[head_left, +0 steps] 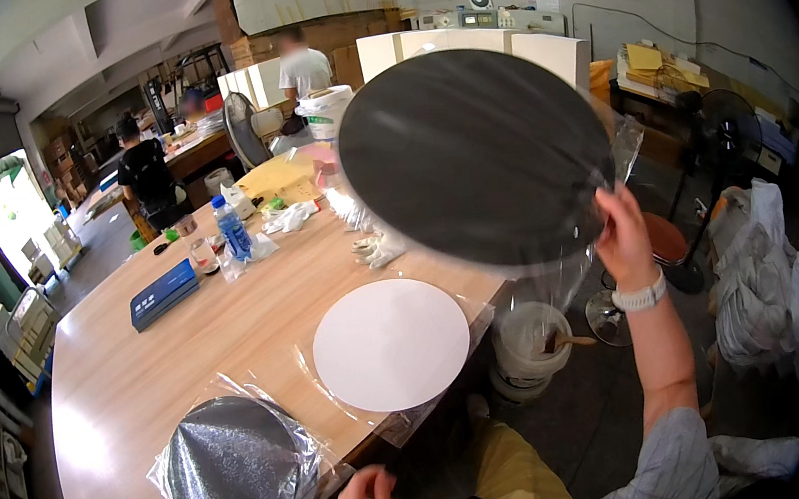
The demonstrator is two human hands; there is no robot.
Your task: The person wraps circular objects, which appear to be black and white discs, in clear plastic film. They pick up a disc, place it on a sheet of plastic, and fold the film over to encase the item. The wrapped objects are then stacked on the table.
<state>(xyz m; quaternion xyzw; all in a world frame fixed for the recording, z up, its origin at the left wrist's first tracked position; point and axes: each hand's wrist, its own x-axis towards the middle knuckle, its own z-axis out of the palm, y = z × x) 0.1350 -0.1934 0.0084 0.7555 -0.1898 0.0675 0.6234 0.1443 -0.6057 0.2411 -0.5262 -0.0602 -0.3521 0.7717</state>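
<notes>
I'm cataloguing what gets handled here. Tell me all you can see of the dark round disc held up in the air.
The dark disc is a large, flat, matte grey-black circle, thin like board or sheet. It sits inside a clear plastic bag whose loose film hangs past its right and lower edges. It is raised above the wooden table, tilted with its face toward the camera. The right hand grips its lower right edge; nothing else touches it.

Bagged disc (235, 468) left of disc (391, 344), both on table (134, 375).
</notes>
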